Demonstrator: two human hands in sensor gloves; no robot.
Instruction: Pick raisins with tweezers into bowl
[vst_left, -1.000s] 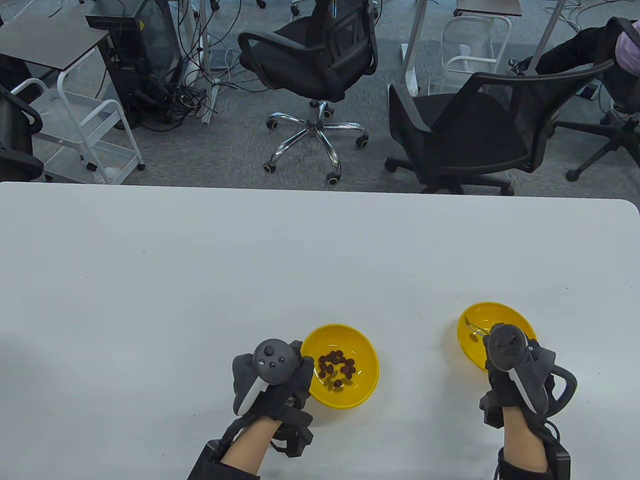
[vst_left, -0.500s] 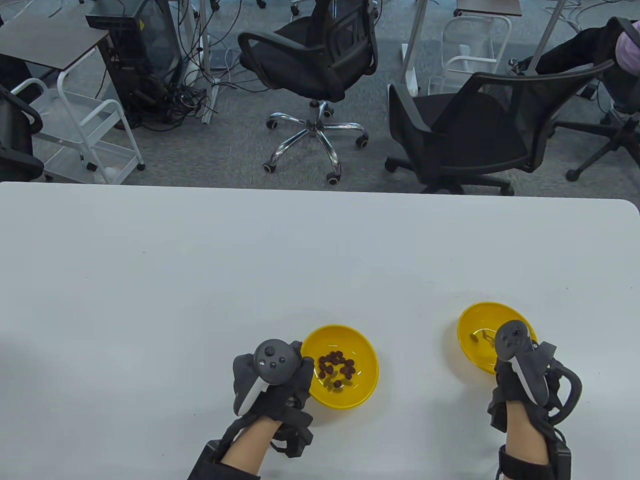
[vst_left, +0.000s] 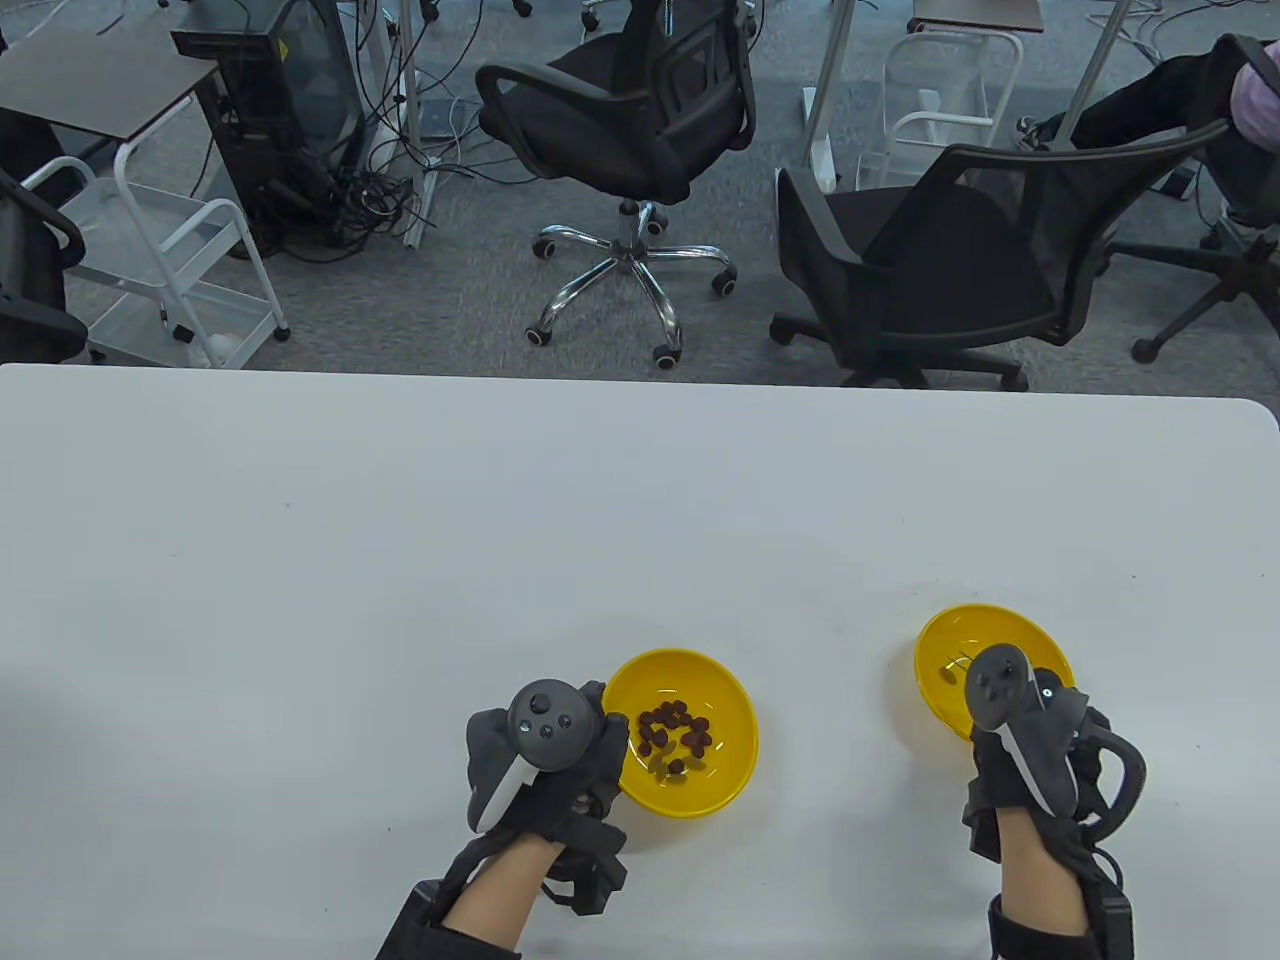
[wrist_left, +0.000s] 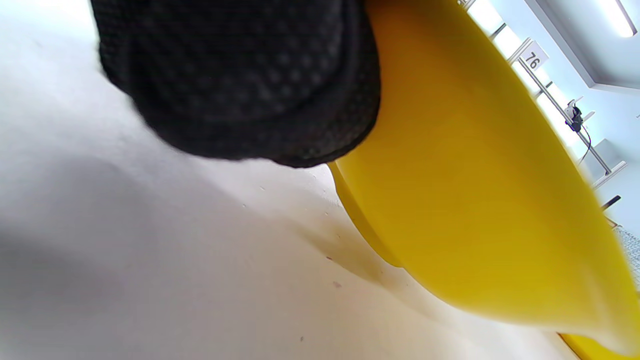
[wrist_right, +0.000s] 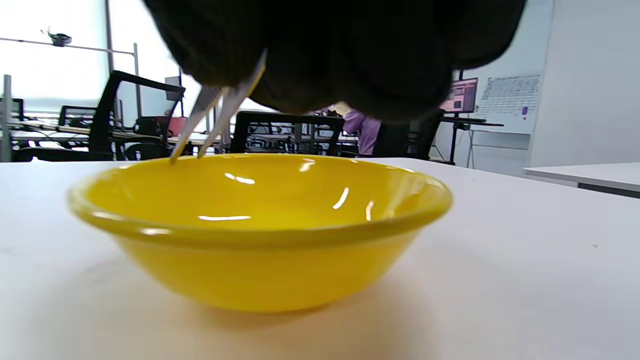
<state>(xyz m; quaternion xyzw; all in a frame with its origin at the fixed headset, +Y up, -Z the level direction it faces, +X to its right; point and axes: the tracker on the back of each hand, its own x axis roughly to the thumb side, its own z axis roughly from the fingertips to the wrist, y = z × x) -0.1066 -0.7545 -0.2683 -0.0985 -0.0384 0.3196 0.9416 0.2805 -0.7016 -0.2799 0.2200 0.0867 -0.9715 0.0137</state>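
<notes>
Hands in dark sensor gloves work at a white table (vst_left: 400, 520) with two shallow yellow plastic bowls. The left hand (vst_left: 540, 760) rests on the tabletop with its fingers (wrist_left: 240, 80) pressed against the outer wall of the left yellow bowl (vst_left: 730, 720), steadying it; whether the fingers curl round the rim cannot be told. A cluster of dark wrinkled raisins (vst_left: 675, 735) lies in the bottom of that bowl.

The right hand (vst_left: 1030, 750) hovers over the near edge of the right yellow bowl (vst_left: 985, 625), well apart from the first. It grips a pair of thin silver metal tweezers (wrist_right: 215, 117), whose two tips point down and forward over the bowl's rim — slightly parted, with nothing visible between them. In the table view a small pale speck shows on the bowl floor near the tweezers; what it is cannot be told.

Judging by this, the step in hand is the drop-off: the tips stand apart above the receiving bowl. The next move would call for carrying the tweezers across to the left bowl, lowering the tips onto a single raisin at the edge of the cluster, and squeezing gently — raisins are soft and sticky, so too hard a pinch could squash one or make it cling to the tips.
</notes>
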